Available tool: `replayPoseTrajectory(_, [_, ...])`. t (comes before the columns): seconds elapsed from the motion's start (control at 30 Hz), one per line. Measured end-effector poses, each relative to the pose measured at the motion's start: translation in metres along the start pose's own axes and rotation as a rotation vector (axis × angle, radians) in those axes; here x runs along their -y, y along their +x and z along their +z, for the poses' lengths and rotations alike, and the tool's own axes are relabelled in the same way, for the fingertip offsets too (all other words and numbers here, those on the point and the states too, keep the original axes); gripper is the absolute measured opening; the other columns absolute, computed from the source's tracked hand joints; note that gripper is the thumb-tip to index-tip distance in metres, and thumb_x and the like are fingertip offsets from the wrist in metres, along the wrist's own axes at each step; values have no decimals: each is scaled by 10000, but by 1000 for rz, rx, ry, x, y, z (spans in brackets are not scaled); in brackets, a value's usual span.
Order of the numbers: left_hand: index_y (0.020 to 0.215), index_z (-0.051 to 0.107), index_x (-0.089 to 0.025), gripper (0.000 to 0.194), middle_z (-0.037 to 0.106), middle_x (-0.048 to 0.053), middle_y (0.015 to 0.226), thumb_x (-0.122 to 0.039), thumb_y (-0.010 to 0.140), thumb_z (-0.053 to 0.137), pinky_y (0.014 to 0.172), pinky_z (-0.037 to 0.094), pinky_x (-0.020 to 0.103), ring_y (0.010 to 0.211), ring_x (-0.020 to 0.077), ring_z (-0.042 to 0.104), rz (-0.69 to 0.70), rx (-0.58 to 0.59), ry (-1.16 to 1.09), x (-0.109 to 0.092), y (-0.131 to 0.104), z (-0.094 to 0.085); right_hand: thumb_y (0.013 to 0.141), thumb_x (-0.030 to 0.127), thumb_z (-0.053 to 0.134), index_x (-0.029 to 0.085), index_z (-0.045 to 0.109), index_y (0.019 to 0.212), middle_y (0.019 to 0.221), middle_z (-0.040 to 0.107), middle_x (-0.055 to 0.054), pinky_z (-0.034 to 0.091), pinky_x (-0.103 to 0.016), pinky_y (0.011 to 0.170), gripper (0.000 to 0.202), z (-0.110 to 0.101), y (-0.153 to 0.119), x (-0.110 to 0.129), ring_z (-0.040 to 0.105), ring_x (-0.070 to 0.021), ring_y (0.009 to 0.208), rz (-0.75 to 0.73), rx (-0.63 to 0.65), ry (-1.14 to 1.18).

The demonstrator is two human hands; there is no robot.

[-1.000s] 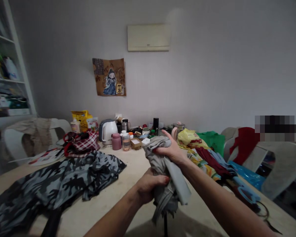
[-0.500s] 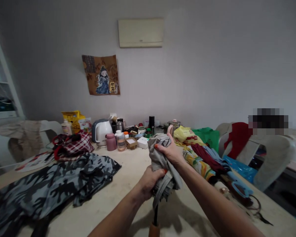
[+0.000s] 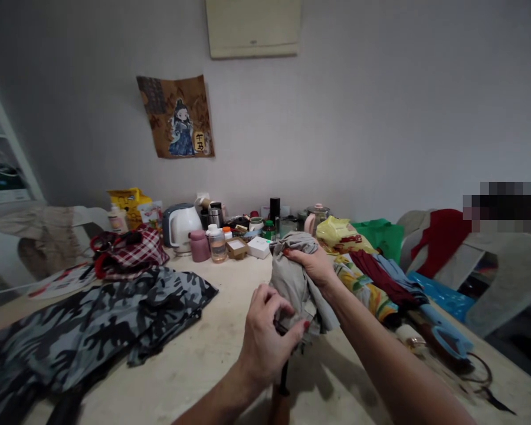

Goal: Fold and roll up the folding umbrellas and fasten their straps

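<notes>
A grey folded umbrella (image 3: 289,280) stands nearly upright in front of me, its cloth loosely bunched. Its dark shaft and brown handle (image 3: 279,407) point down toward me. My right hand (image 3: 316,265) grips the upper part of the cloth, thumb across the near side. Lower down on the left, my left hand (image 3: 268,330) curls loosely about the lower folds, with its thumb on the cloth's edge; part of its grasp is hidden. To the left lies a camouflage umbrella (image 3: 101,319), spread loosely on the table (image 3: 177,378).
Along the back stand a white kettle (image 3: 184,229), a pink jar (image 3: 199,245), bottles and small boxes. On the right lie a yellow-patterned umbrella (image 3: 365,286), a maroon umbrella (image 3: 380,274) and a green bag (image 3: 383,236). A person sits beyond, by the chairs.
My left hand has loosened from around the cloth and its fingers have lifted and spread more. The right hand keeps its hold near the top. The view has tilted slightly down.
</notes>
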State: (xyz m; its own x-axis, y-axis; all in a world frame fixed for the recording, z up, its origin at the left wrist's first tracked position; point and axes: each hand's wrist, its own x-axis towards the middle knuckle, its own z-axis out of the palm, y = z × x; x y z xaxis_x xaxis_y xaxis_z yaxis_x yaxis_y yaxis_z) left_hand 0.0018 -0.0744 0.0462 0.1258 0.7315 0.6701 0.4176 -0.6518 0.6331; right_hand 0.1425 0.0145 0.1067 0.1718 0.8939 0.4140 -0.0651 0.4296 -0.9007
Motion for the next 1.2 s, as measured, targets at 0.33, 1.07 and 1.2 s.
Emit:
replayPoseTrajectory(0.33, [673,542,-174,250,518,29,786,-296,873,629,680,394,278,742,149,498,-3,162,-460,-1,9,-40,524,294,811,177,635,943,959,695,-39,483,-368,884,469,1,3,-5,623,-209,888,31,54,29])
replayPoseTrajectory(1.07, [1078,678,-115,737,741,141,961,-541,515,886,935,500,453,986,334,686,-646,555,-1294,40,8,-2,551,332,826,197,670,935,946,713,-36,519,-388,883,436,26,-35,8,652,-236,886,161,264,265])
replayPoseTrajectory(1.2, [937,717,-126,566,745,74,774,-525,564,869,860,536,376,805,248,717,-675,591,-1436,47,-1,4,585,396,806,210,641,1020,996,707,-40,522,-388,898,501,25,-41,11,655,-249,934,164,288,287])
